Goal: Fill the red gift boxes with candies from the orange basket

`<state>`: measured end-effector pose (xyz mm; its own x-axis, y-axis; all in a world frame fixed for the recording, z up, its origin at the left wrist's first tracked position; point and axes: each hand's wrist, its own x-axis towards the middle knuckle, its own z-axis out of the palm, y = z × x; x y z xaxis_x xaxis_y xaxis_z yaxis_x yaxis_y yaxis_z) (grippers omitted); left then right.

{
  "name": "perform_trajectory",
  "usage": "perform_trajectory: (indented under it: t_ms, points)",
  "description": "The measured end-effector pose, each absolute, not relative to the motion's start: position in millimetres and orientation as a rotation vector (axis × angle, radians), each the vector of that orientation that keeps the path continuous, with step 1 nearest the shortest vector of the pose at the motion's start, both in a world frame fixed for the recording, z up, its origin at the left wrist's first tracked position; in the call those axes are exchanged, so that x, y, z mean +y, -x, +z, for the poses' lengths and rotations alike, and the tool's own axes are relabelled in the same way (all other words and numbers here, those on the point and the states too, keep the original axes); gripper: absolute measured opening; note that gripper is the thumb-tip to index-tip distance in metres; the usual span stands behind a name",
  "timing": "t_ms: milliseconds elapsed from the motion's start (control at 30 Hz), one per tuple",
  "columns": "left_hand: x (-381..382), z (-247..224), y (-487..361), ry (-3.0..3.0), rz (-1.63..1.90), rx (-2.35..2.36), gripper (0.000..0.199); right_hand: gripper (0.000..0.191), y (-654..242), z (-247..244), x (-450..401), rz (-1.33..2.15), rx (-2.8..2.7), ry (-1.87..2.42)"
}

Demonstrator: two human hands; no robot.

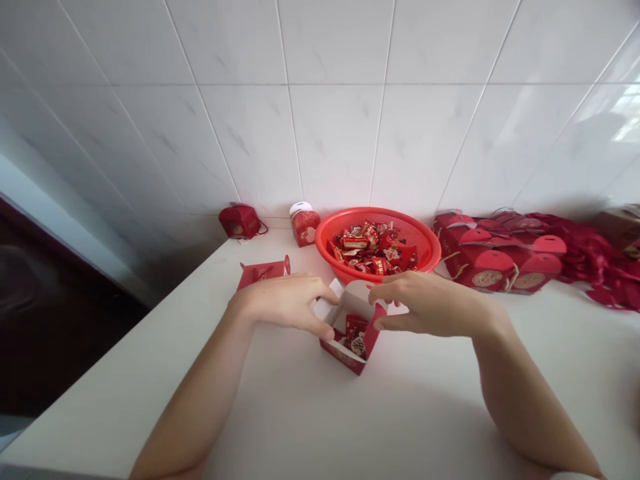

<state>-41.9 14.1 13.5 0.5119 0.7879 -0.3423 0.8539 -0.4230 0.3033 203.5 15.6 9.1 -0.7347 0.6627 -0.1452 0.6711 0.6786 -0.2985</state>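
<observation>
A small red cardboard gift box (345, 361) stands on the white table with its top flaps raised, pale on the inside. Red-wrapped sweets (356, 333) lie in it. At its left side, my left hand (285, 303) has thumb and fingers around a side flap. My right hand (425, 303) grips the right wall near its upper edge, thumb toward me. Fingertips partly hide the flaps. Just behind the box is a red plastic basket (325, 230) holding many wrapped candies (373, 250).
A flat-looking red box piece (265, 272) lies left of the basket. Two small red boxes, one dark (240, 221) and one with a white top (304, 225), stand near the wall. At right are several closed red boxes (495, 257) and a heap of dark red bags or fabric (595, 267).
</observation>
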Motion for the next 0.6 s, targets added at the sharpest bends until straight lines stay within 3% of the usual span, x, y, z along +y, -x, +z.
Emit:
perform_trajectory:
  t_ms: [333, 600]
  points:
    - [12.6, 18.3, 47.9, -2.259, -0.248, 1.356, 0.073, 0.03, -208.1, 8.6, 18.5, -0.526, 2.78, -1.267]
    - [10.2, 21.2, 46.5, -2.293, -0.178, 1.335, 0.069, 0.032, -203.8, 10.4, 16.1, -0.501, 2.789, -1.236]
